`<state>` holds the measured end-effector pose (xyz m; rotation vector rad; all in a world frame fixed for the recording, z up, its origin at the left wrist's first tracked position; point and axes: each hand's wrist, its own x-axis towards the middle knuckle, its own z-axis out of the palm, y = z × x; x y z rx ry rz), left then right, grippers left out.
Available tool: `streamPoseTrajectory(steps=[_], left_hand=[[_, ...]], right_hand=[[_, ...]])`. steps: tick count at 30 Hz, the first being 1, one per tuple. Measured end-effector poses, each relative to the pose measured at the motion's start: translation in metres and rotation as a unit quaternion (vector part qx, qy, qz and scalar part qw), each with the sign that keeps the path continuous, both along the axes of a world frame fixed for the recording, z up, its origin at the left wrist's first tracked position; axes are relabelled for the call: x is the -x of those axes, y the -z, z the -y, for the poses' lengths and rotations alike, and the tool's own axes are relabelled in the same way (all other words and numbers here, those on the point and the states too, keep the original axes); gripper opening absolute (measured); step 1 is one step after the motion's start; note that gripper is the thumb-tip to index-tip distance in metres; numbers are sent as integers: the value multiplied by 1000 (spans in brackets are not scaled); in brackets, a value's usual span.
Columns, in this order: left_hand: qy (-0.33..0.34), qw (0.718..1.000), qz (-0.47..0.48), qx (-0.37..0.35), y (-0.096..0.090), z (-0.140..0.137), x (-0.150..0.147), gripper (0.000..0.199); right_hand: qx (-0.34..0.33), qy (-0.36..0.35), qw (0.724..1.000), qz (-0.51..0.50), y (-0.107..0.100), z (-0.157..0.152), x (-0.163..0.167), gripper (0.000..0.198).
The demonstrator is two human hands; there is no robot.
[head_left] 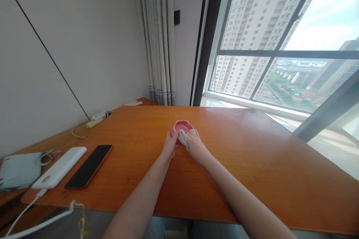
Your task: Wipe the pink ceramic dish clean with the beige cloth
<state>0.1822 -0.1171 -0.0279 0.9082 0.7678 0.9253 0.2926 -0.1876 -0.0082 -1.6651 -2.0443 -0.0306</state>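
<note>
Above the middle of the wooden table (230,157) I hold a small pink bowl (183,124), its hollow tilted toward me. My left hand (169,143) grips the bowl by its left side, fingers closed around the wall. In my right hand (195,145) is a bunched white cloth (183,138), pressed against the near right part of the bowl's rim. The fingers of my right hand are closed on the cloth, and part of the bowl's right side is hidden behind them.
To the left lie a black phone (89,166) and a white power bank (60,168) with a cable (26,209) running off the near edge. Farther left is a pale pouch (21,171). A power strip (98,115) sits by the wall. A large window (275,53) stands at the right.
</note>
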Motion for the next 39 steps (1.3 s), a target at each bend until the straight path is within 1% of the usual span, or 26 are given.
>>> streamPoseTrajectory(steps=[2,4,8,12,15,18,22,24,26,28,30,33,36,39], left_hand=[[-19,999,-31,-8,-2,-4,4,48],[-5,998,-58,-12,-5,-7,8,44],[89,993,-72,-1,-11,-12,21,37],[195,976,-76,57,-19,-20,40,43],[223,970,-77,65,-21,-23,49,49],[234,967,-70,68,-21,-23,48,53],[208,972,-68,85,-18,-16,36,57],[193,977,-46,72,-16,-11,30,57],[168,984,-22,46,-16,-6,25,50],[142,990,-2,23,-15,0,21,38],[124,992,26,16,-15,5,16,30],[95,993,63,8,-13,12,7,31],[26,999,29,-19,-12,15,1,37],[-32,998,-22,-54,-12,11,2,37]], right_hand=[[23,-23,999,-11,-5,2,-6,38],[38,-40,998,-11,-11,8,-11,33],[43,-55,998,3,-24,23,-18,29],[40,-61,997,36,-28,30,-17,33],[32,-69,996,56,-26,29,-12,30],[28,-76,995,54,-23,28,-7,26],[15,-70,996,59,-18,25,-5,21],[-6,-50,997,62,-15,23,-6,20],[-30,-23,998,57,-12,20,-8,19],[-47,1,998,49,-10,17,-10,19],[-60,14,997,42,-8,14,-11,18],[-73,19,997,26,-4,13,-11,17],[-75,12,997,13,-3,13,-9,17],[-59,-9,998,7,-7,16,-6,21]])
